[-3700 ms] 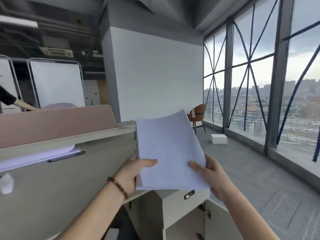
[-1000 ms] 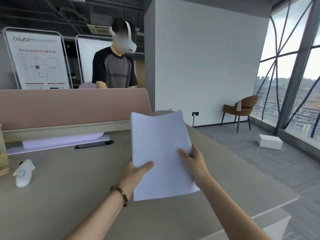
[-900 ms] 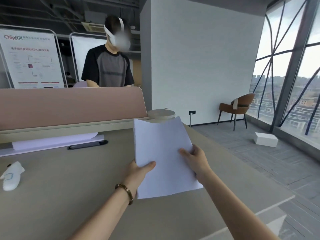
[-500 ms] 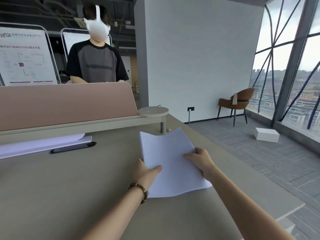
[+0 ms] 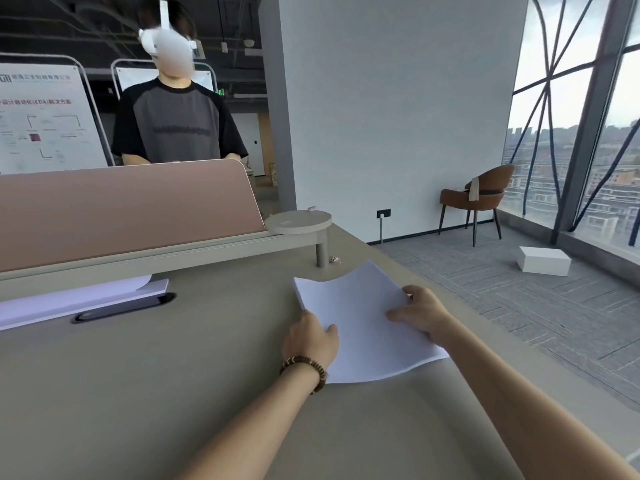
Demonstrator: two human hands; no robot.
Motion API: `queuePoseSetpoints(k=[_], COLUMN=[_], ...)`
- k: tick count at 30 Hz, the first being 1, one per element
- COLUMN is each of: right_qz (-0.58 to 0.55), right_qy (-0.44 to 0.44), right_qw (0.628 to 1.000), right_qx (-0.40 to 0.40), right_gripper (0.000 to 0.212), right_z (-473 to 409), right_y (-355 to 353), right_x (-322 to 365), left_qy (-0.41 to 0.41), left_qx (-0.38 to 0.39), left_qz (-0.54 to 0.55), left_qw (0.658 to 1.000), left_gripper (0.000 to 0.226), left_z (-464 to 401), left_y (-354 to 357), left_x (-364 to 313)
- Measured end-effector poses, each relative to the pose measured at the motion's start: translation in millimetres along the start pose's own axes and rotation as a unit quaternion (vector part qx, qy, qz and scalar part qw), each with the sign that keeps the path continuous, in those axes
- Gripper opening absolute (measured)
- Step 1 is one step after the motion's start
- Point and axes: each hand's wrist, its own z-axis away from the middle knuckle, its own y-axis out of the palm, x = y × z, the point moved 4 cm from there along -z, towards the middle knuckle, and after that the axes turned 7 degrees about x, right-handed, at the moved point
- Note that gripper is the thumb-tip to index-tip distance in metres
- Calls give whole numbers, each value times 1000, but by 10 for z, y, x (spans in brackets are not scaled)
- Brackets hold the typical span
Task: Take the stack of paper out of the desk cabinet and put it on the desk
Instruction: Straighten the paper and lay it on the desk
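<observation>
Stack of paper (image 5: 363, 323) is gripped at both side edges: left hand (image 5: 310, 337) thumb on top, right hand (image 5: 420, 311) likewise. It lies on the table (image 5: 156, 375), near the round shelf (image 5: 298, 221).

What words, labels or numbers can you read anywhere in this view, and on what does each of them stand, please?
Poster board, heading: Chinese characters with "(EDA)" among them; the rest is too blurred to quote.
Poster board, top line and small diagram labels: too small to read.
Shirt of the person behind the divider: dark chest lettering, too blurred to read.
Stack of paper: blank, no text.
</observation>
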Motion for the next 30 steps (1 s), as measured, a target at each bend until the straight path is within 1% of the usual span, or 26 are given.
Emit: queuePoseSetpoints(k=[1,3,6,8,12,16,19,22,25,27,30], right_qz=[5,18,52,70,97,118,140,162,184,217,279], right_qy=[4,13,11,11,4,-8,-19,-31,-25,-15,0], right_qw=[1000,1000,998,997,995,993,990,986,982,976,960], right_qx=[-2,-5,-15,-20,-20,-19,-13,-22,-24,-28,-35], right_gripper=[78,71,48,40,40,53,47,42,38,37,25], right_z=[-52,-128,-196,-287,-481,-624,-708,-782,-823,-847,-812], right_y=[-35,-94,-166,-216,-292,-328,-339,-324,-285,-271,-257], right_x=[-18,-27,28,19,-54,-84,-47,-11,-28,-53,-19], left_qy=[1,3,4,-2,-19,-18,-19,-30,-37,-41,-46], left_qx=[2,0,-14,-28,-41,-53,-60,-65,-66,-67,-56], left_qz=[-20,-44,-76,-117,-156,-187,-211,-216,-230,-237,-230], left_qw=[1000,999,997,993,987,981,975,974,970,968,971], left_gripper=[36,37,42,47,53,50,49,55,61,64,66], left_z=[-53,-157,-308,-398,-569,-690,-734,-749,-750,-742,-738], left_y=[32,101,225,312,489,546,579,604,594,578,577], left_x=[-19,-62,-123,-152,-198,-257,-281,-288,-273,-262,-249])
